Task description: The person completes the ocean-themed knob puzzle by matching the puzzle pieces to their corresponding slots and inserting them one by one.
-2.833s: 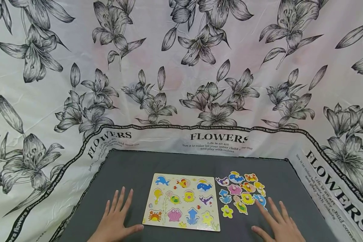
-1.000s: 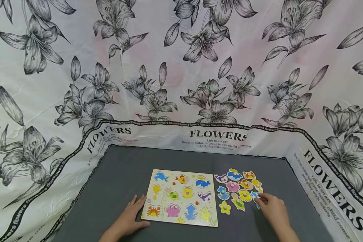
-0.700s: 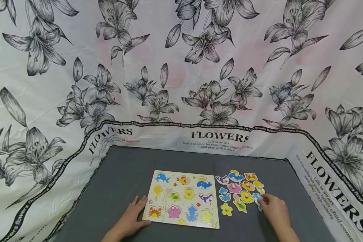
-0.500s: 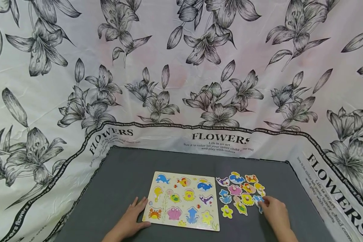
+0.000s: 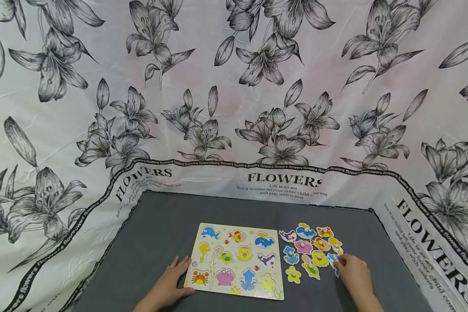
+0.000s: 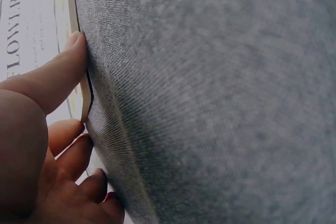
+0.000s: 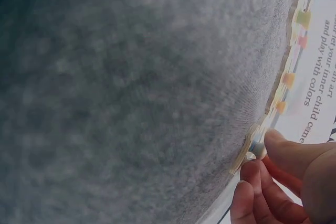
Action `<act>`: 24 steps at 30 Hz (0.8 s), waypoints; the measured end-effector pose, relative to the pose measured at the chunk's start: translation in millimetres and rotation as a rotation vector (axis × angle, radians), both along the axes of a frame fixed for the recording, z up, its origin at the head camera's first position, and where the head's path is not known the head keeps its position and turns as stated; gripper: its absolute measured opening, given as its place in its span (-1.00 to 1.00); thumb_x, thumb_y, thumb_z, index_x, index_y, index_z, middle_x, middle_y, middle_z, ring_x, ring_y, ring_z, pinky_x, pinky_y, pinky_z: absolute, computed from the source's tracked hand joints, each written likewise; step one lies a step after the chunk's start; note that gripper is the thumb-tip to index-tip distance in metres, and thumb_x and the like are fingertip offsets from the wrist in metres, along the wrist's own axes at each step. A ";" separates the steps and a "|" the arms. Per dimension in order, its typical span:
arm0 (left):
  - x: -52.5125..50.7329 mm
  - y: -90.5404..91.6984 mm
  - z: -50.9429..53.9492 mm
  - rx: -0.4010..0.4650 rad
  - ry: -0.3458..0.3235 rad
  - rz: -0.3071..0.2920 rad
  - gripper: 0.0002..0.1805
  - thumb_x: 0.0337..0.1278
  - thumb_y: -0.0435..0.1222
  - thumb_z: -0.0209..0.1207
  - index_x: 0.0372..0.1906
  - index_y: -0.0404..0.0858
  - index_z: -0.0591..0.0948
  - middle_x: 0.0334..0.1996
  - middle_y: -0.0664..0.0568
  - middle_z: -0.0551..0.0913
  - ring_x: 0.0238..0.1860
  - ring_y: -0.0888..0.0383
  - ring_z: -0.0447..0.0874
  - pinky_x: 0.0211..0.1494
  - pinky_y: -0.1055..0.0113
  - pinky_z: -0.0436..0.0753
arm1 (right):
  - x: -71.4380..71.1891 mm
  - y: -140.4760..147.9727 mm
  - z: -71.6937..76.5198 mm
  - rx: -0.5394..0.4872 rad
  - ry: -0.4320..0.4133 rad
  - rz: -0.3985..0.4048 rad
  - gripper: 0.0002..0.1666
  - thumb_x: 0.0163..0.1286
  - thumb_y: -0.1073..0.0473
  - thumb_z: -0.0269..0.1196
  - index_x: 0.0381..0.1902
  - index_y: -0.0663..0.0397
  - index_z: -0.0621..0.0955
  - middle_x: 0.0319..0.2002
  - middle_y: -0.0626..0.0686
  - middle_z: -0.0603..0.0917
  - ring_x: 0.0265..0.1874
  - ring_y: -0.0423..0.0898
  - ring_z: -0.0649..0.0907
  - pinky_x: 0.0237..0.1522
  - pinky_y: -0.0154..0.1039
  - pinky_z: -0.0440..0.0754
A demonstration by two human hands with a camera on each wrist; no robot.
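Note:
A cream puzzle board with sea-animal pictures lies on the dark tabletop. My left hand touches its near left corner, the fingers extended along the left edge and the thumb at the front edge. In the left wrist view the thumb of that hand rests against the board's edge. At the right side of the loose pieces, my right hand pinches a blue piece, partly covered by the fingers. The right wrist view shows thumb and fingertips of the hand at the piece's blue knob.
Several loose knobbed pieces lie close together right of the board, among them a yellow star, a green turtle, a pink shell and an orange crab. Behind the dark tabletop hangs a white flowered cloth.
Both hands were spread above the tabletop in the oldest frame. Since then the left has come to the board's corner and the right has taken the blue piece between its fingertips.

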State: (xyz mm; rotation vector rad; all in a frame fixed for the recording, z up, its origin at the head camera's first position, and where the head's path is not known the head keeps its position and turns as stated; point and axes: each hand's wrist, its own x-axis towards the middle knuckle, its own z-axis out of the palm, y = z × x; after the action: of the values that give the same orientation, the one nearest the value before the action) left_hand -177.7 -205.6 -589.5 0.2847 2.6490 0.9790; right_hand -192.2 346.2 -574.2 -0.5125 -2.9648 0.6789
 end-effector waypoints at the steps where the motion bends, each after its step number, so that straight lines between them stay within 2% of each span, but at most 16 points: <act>1: 0.1 0.2 -0.1 0.002 -0.002 0.002 0.05 -0.11 0.01 0.53 0.51 -0.28 0.34 0.52 -0.23 0.27 0.56 -0.41 -0.07 0.49 -0.44 0.00 | -0.3 0.1 -0.5 0.001 -0.003 -0.001 -0.67 0.32 0.24 0.38 -0.12 0.46 0.67 -0.39 0.17 0.72 -0.38 0.06 0.66 -0.27 0.11 0.56; 8: -1.4 -0.1 -0.9 -0.002 -0.011 0.010 0.06 -0.13 0.01 0.53 0.50 -0.28 0.35 0.52 -0.22 0.28 0.57 -0.41 -0.06 0.50 -0.42 0.01 | -4.8 -2.0 -0.7 0.024 -0.012 -0.004 -0.72 0.32 0.26 0.37 -0.17 0.45 0.68 -0.41 0.19 0.71 -0.41 0.05 0.65 -0.31 0.08 0.57; 13: -2.1 0.2 -1.6 -0.002 -0.003 0.022 0.05 -0.15 -0.01 0.54 0.50 -0.26 0.36 0.52 -0.20 0.29 0.57 -0.39 -0.06 0.50 -0.42 0.02 | -5.6 -4.9 0.2 0.040 0.017 -0.010 -0.81 0.34 0.30 0.33 -0.23 0.41 0.69 -0.42 0.17 0.70 -0.43 0.03 0.63 -0.36 0.05 0.56; 17: -2.3 -0.1 -3.5 -0.009 0.013 0.020 0.05 -0.15 0.00 0.54 0.51 -0.23 0.35 0.52 -0.18 0.29 0.57 -0.37 -0.05 0.50 -0.41 0.03 | -3.4 -5.7 2.4 0.056 0.055 -0.023 -0.81 0.33 0.33 0.31 -0.22 0.44 0.69 -0.40 0.22 0.70 -0.42 0.07 0.64 -0.35 0.08 0.56; 24: 1.6 -0.4 -5.6 -0.005 0.004 0.032 0.06 -0.15 0.01 0.54 0.51 -0.20 0.35 0.53 -0.15 0.29 0.58 -0.35 -0.05 0.48 -0.44 0.04 | 4.0 -1.7 9.0 0.090 0.084 0.002 -0.79 0.33 0.30 0.31 -0.19 0.39 0.72 -0.34 0.28 0.72 -0.37 0.16 0.68 -0.35 0.15 0.60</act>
State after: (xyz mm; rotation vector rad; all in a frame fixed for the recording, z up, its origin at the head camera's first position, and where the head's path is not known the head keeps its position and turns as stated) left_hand -176.1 -206.1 -595.1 0.2442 2.6669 0.9817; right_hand -188.2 344.5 -565.2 -0.4626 -2.9013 0.5496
